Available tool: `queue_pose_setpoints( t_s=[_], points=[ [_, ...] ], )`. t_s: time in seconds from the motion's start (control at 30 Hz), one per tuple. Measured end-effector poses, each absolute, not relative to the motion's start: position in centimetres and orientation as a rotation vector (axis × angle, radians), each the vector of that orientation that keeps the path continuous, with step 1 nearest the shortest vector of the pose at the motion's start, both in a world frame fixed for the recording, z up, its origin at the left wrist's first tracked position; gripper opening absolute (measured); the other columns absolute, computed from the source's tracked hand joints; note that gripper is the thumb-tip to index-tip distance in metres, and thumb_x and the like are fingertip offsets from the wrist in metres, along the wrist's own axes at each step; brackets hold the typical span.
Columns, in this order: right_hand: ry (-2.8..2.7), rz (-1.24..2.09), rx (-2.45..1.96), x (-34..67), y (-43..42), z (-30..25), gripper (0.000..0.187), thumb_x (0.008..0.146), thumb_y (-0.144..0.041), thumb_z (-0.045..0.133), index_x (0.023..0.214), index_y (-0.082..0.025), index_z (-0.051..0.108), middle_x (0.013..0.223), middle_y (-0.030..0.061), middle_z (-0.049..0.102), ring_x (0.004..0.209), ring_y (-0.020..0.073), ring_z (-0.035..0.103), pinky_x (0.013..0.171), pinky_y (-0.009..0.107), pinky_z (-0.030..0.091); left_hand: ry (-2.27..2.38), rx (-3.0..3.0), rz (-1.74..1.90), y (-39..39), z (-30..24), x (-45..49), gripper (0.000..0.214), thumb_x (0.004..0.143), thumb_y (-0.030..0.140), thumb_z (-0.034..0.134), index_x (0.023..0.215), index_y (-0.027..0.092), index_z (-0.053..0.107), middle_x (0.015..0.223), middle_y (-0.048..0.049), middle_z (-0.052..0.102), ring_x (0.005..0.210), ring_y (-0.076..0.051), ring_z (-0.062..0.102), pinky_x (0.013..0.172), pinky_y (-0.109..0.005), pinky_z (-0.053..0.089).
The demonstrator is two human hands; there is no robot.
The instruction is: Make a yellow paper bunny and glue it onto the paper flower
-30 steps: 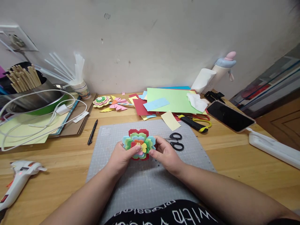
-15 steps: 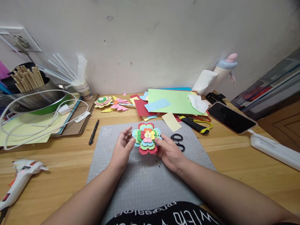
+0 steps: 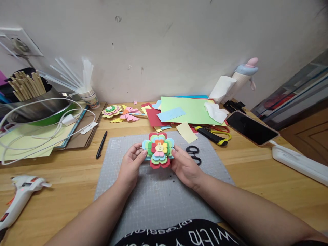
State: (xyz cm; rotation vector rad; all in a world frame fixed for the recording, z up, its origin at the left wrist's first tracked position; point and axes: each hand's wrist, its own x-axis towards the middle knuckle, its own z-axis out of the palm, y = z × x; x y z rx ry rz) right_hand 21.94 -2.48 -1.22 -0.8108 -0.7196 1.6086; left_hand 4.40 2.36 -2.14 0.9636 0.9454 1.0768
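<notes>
A layered paper flower (image 3: 159,149) in red, blue, green, yellow, orange and pink, with a small face piece at its centre, is held upright over the grey cutting mat (image 3: 159,194). My left hand (image 3: 132,164) pinches its left edge and my right hand (image 3: 185,166) grips its right edge. Both hands have their fingers closed on the flower. Black scissors (image 3: 193,153) lie on the mat just right of my right hand.
Coloured paper sheets (image 3: 189,110), two finished paper flowers (image 3: 120,112), a utility knife (image 3: 212,135), a phone (image 3: 251,127), a power strip (image 3: 299,163), a black pen (image 3: 101,144), a glue gun (image 3: 22,193), a white cable (image 3: 38,126), a cup of straws (image 3: 88,92) and a bin of sticks (image 3: 28,89) surround the mat on the wooden desk.
The flower was tilted up from lying flat under my thumbs to facing me. My left hand let go for a moment, then took hold of its left edge again.
</notes>
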Motion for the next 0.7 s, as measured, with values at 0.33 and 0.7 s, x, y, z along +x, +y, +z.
queue_pose_setpoints(
  t_s=[0.33, 0.7],
  points=[
    [-0.892, 1.511, -0.857, 21.9, -2.6, -2.2, 0.036, 0.077, -0.034, 0.076, 0.108, -0.024, 0.061, 0.108, 0.0035, 0.066, 0.105, 0.02, 0.06, 0.097, 0.036, 0.045, 0.946, 1.058, 1.036, 1.9, -2.1, 4.8, 0.043, 0.062, 0.043, 0.082, 0.092, 0.016, 0.068, 0.089, -0.0088, 0.073, 0.085, -0.025, 0.067, 0.077, -0.036, 0.054],
    [-1.139, 1.051, -1.178, 22.3, -2.8, -3.1, 0.026, 0.092, -0.032, 0.052, 0.116, -0.026, 0.047, 0.112, 0.0071, 0.053, 0.097, 0.0194, 0.056, 0.08, 0.037, 0.05, 1.234, 1.253, 1.379, 1.3, -1.2, 3.9, 0.016, 0.074, 0.033, 0.076, 0.082, 0.02, 0.069, 0.081, 0.0005, 0.068, 0.078, -0.017, 0.059, 0.077, -0.026, 0.046]
  ],
)
